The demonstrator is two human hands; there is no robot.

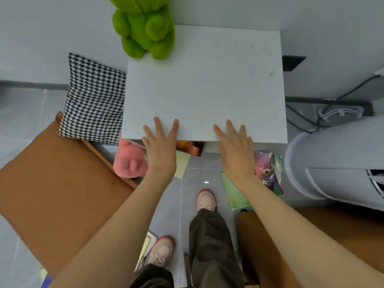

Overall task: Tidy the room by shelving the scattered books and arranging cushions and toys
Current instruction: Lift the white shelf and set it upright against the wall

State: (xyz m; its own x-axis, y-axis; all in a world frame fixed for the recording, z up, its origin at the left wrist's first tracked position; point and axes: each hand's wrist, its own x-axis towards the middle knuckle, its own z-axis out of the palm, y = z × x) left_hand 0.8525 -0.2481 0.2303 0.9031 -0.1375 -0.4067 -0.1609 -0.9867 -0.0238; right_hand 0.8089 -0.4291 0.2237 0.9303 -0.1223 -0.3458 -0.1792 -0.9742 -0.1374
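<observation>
1 big brown seat (52, 194) fills the left side, standing on the gray floor (20, 121). Next to it, in the middle, is a white surface (207, 84) seen from above, pushed up near the wall. On the right stands a white round machine (332, 163), with dark cords running behind it.

1 black-and-white checked cushion (93, 100) leans between the brown seat and the left side of the surface, touching both. 1 fuzzy green toy (145, 28) sits on the far left corner of the surface. 1 pink soft toy (129, 163) lies low down by the near left corner, just beside the seat.

4 books lie on the floor near the front of the surface. The purple book (268, 171) and the green book (234, 196) are on the right, touching each other. The orange-and-dark book (191, 147) pokes out from under the front edge. The pale yellow book (182, 165) lies just under it, partly hidden by the left arm. 1 more pale book (145, 246) peeks out by the left shoe (162, 251).

Both hands lie flat on the near edge of the surface, a little apart. The left hand (161, 150) has its fingers straight and spread, and holds nothing. The right hand (235, 150) is the same, flat with fingers spread and nothing in it.
</observation>
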